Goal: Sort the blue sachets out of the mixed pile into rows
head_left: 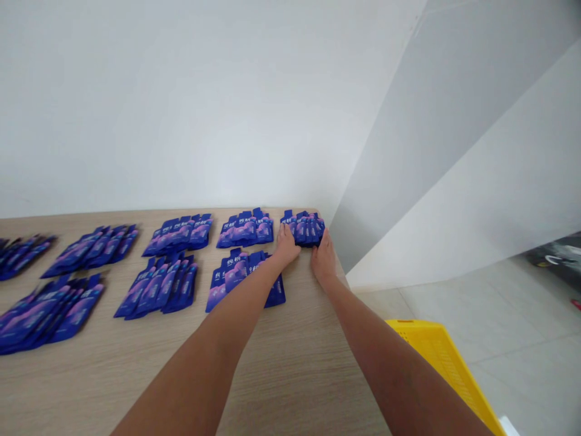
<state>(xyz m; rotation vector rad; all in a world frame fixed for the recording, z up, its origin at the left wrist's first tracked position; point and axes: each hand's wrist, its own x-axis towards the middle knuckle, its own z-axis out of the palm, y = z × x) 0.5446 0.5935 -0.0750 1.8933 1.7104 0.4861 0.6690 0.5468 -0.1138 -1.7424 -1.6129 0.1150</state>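
In the head view, I see the left hand and right hand, loosely curved, touching opposite sides of a cluster of blue-purple pouches at the far right corner of a wooden table. I cannot tell whether either grips a pouch. More pouch groups lie leftward; a yellow basket stands at right.

Your bench, pale and wood-grained, carries overlapping groups of blue-and-purple pouches, laid in two rows.
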